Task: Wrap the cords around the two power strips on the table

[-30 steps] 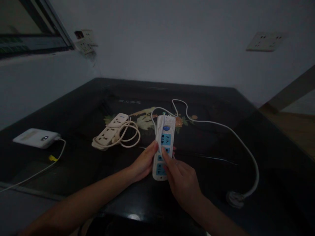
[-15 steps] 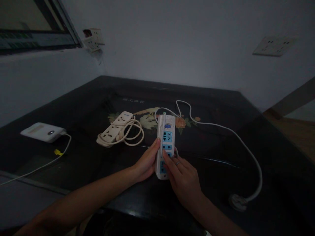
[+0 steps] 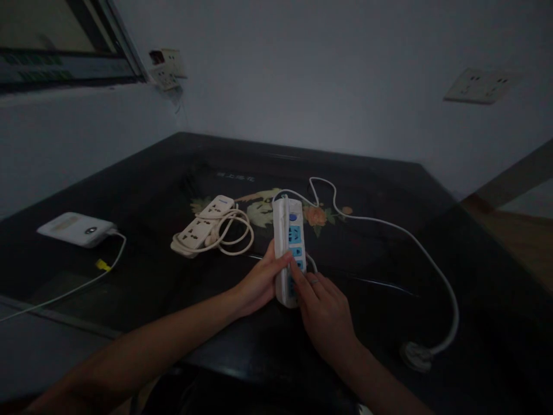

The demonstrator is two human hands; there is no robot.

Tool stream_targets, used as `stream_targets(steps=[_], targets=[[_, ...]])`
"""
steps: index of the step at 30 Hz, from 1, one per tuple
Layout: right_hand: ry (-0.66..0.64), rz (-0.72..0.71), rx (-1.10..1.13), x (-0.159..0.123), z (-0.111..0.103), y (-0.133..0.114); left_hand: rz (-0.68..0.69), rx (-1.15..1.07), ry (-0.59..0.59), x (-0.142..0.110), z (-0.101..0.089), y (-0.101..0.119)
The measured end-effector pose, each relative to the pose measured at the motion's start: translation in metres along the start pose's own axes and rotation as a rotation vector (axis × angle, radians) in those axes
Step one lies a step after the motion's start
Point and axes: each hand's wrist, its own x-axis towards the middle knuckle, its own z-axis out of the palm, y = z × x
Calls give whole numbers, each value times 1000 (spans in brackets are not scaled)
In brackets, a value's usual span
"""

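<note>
A white power strip (image 3: 288,236) with blue sockets stands tilted on its long edge on the black table (image 3: 380,242). My left hand (image 3: 259,283) grips its near left side with the thumb on top. My right hand (image 3: 323,311) holds its near right side, fingers pressed on the blue socket face. Its white cable (image 3: 389,225) loops across the table to a plug (image 3: 413,354) at the right.
A second beige power strip (image 3: 203,225) with its coiled cord lies to the left. A white power bank (image 3: 75,229) with a cable sits at the far left. Wall sockets (image 3: 479,85) are on the right wall, and further wall sockets (image 3: 166,69) are mounted in the left corner.
The power strip has been rolled from lying face up onto its side, so less of the blue face shows. Both hands stayed on its near end.
</note>
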Motion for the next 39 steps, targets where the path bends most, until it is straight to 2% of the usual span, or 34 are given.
stream_targets(steps=[19, 27, 33, 39], targets=[[16, -4, 132, 1, -1, 0, 39, -11, 34, 2, -1, 1], [9, -44, 153, 3, -5, 4, -15, 17, 17, 3, -3, 2], [19, -45, 157, 6, -9, 7, -22, 42, -56, 7, -9, 2], [21, -62, 132, 5, -6, 5, -98, 90, -38, 4, -7, -1]])
